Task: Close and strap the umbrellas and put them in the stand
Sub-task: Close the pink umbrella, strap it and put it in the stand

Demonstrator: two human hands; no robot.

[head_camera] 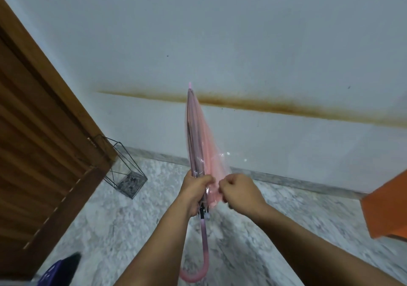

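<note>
Item 1: translucent pink plastic umbrella (199, 140), folded, canopy gathered loosely around the shaft, pointed tip up and leaning slightly left, set against the wall. Curved pink hook handle (199, 261) hangs at the bottom, above the floor. Held in mid-air at the centre of the view, clear of the floor and of the stand

Item 2: left hand (195, 192), fingers wrapped around the lower canopy and shaft just above the black rib ends, gripping the umbrella firmly

Item 3: right hand (240, 193), curled into a near fist just beside the left hand, thumb and fingers pinching a fold of the pink canopy at its lower right edge. Whether it grips the strap cannot be told

Item 4: black wire-frame umbrella stand (123, 166), square mesh base, open sides, standing on the floor at the left, touching or just beside the door corner and near the wall. No umbrella shows inside it; well apart from the held umbrella

Item 5: brown wooden door (39, 131), panelled, filling the left edge of the view

Item 6: pale blue-white painted wall (242, 43), with a horizontal rust-brown stain band across its middle

Item 7: grey-and-white speckled stone floor (105, 226), with matching skirting along the wall foot

Item 8: orange flat-sided object (387, 210), right edge, only partly in view

Item 9: dark blue-purple object (59, 270), bottom left corner, blurred; identity unclear
</note>
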